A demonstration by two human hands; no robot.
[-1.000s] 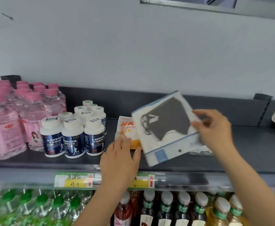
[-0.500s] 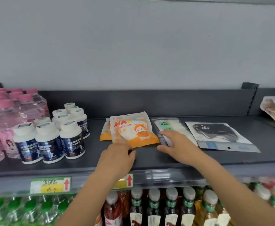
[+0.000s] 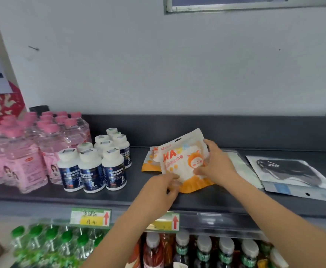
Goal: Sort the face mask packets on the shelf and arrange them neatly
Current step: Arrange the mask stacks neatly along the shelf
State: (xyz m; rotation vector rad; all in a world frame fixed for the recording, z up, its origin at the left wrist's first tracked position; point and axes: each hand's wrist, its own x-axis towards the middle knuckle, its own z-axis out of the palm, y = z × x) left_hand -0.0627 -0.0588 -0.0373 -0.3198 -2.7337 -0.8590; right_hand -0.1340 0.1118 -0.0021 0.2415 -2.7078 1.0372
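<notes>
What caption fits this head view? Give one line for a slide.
Both hands, left and right, grip an orange-and-white mask packet on a dark shelf, beside white-capped bottles.

Orange-white mask packet (image 3: 179, 161) tilted atop another; black-mask packet (image 3: 289, 171) flat.

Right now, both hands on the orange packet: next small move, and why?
Probably lower the top orange mask packet squarely onto the orange packet beneath. The left hand and right hand hold it tilted, its back edge raised off the shelf, and the lower packet sticks out to the left.
</notes>
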